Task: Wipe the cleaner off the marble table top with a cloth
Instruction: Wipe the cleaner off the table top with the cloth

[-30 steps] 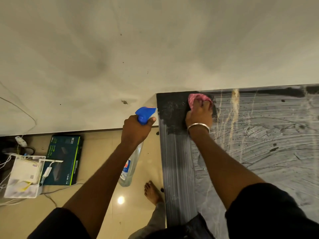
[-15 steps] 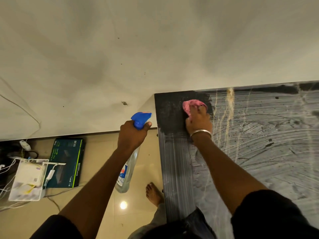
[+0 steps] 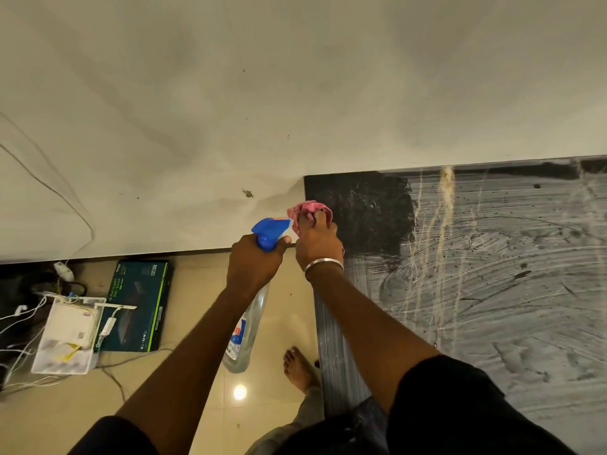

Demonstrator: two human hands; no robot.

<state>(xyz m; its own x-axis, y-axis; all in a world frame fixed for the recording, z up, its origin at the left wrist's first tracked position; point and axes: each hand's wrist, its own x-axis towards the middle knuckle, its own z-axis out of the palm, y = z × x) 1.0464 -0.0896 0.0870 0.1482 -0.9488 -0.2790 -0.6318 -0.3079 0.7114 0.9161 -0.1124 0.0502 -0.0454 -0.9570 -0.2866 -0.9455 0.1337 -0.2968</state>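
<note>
The dark marble table top (image 3: 492, 290) fills the right side, smeared with whitish cleaner swirls; its far left corner is a clean black patch. My right hand (image 3: 317, 246), with a metal bangle at the wrist, grips a crumpled pink cloth (image 3: 307, 211) at the table's left edge, the cloth partly past the edge. My left hand (image 3: 254, 261) holds a clear spray bottle (image 3: 244, 330) with a blue trigger head, hanging neck-up over the floor just left of the table.
A pale wall (image 3: 295, 93) runs behind the table. On the tiled floor at left lie a dark green box (image 3: 136, 307), a white box (image 3: 67, 336) and several cables. My bare foot (image 3: 297, 366) stands beside the table's left edge.
My right hand has slid the pink cloth leftward from the wiped corner to the table's left edge, close to the spray bottle. The clean black patch has grown. The left hand barely moved.
</note>
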